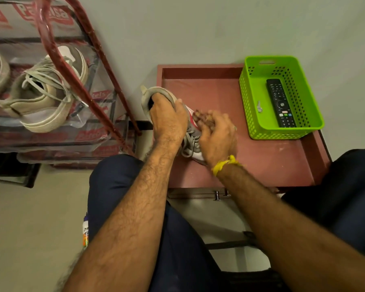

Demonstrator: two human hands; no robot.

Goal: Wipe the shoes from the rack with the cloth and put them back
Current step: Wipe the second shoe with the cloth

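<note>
Left hand (169,116) curled round the collar of one grey sneaker (167,98) at the red table's (261,161) left edge, right hand (217,133) bunching a brown cloth (200,119) against it, two beige sneakers (42,91) on the rack (105,66), one green basket (282,98) holding one remote (280,102)

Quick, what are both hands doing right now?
Left hand: grips the grey shoe at its heel opening.
Right hand: fingers curled round a brownish cloth, pressed on the shoe.

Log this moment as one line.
left hand grips shoe heel | right hand wipes with cloth | on table
</note>
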